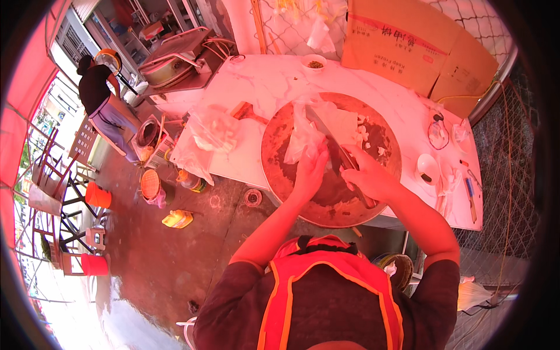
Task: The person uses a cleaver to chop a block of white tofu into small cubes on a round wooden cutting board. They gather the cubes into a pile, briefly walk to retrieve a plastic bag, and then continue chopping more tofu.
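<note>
A large round chopping board (pixel 337 214) lies at the table's near edge, partly overhanging it. My right hand (pixel 365 173) grips a long-bladed knife (pixel 326 129) by its handle, with the blade pointing away from me and to the left. Just left of the blade, my left hand (pixel 311 168) holds the near end of a crumpled translucent plastic bag (pixel 302 133); its contents are unclear. A pale flat piece of food (pixel 343 120) rests right of the blade. Small white scraps (pixel 362 133) are scattered beside it, and dark wet patches stain the board.
A filled plastic bag (pixel 214 135) and a wooden-handled scraper or brush (pixel 245 111) lie left of the board. Bowls (pixel 428 168) and a cardboard box (pixel 398 52) stand on the table's right and back. Another person (pixel 96 87) bends near a large cooker (pixel 168 65). A yellow container (pixel 178 218) lies on the floor.
</note>
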A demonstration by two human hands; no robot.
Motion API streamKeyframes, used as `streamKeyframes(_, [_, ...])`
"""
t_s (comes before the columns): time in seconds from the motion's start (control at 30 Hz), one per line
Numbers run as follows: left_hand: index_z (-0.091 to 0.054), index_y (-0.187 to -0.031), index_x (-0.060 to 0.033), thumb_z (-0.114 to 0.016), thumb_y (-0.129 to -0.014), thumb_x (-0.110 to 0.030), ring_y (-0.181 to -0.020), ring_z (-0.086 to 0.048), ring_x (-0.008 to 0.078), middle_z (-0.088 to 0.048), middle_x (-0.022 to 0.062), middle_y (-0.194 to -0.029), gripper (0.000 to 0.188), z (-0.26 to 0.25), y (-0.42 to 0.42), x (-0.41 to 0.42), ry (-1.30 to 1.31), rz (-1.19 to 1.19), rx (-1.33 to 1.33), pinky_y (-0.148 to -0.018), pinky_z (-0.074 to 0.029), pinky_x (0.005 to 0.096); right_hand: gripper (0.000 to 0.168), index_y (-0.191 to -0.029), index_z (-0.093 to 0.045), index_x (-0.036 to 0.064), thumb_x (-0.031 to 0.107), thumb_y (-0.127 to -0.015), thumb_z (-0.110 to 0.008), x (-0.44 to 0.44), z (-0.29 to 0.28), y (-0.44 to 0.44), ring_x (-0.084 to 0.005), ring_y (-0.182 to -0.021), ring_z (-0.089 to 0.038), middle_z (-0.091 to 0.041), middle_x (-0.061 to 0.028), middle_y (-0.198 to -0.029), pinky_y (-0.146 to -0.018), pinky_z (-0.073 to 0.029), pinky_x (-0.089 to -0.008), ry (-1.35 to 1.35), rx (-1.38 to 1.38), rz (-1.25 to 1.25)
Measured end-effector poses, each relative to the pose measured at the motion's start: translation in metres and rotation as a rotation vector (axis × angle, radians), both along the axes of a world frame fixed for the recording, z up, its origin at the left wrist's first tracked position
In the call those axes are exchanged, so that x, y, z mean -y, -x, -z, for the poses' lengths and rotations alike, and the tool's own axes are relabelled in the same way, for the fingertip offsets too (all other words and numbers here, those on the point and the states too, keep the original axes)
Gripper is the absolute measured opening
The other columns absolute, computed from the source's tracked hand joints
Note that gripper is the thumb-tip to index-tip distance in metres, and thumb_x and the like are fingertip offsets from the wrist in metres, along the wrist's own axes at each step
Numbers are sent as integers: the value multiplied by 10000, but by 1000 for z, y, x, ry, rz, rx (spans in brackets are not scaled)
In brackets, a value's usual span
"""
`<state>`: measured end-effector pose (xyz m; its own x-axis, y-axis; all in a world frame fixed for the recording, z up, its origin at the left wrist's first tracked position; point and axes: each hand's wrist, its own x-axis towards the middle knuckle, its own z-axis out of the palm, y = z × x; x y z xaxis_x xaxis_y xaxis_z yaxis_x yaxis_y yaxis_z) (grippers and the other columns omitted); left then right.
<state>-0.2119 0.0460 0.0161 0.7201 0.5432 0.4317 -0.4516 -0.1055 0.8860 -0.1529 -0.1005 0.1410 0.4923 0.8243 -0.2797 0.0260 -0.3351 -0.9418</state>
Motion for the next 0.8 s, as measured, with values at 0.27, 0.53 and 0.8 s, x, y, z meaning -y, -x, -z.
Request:
streamKeyframes(0.27, [-417,-1259,67,-473,-963,-151,-995,-538,218,-539,110,-1143,372,37,-26,-35,63,-190,-244,-882,-425,325,562,-1329,-378,6,39,-791,-540,43,-18,-6,-121,-646,-501,-527,-91,-953,-585,-436,-255,20,57,-116])
streamKeyframes(0.53, [-336,-1416,-57,-437,-978,-173,-856,-565,136,-562,88,-1033,465,-1,11,-45,296,-62,-257,-719,-485,260,276,-1126,-508,30,162,-886,-541,128,47,-35,-159,-595,-544,-544,-90,-845,-496,-450,-258,-576,-88,341])
streamKeyframes(0.8, [-330,-1425,-56,-427,-980,-156,-703,-583,117,-604,91,-958,466,-16,20,-56,238,-73,-263,-570,-494,214,178,-933,-514,53,231,-925,-519,172,172,-103,-135,-456,-497,-522,-47,-724,-371,-407,-282,-210,-95,940])
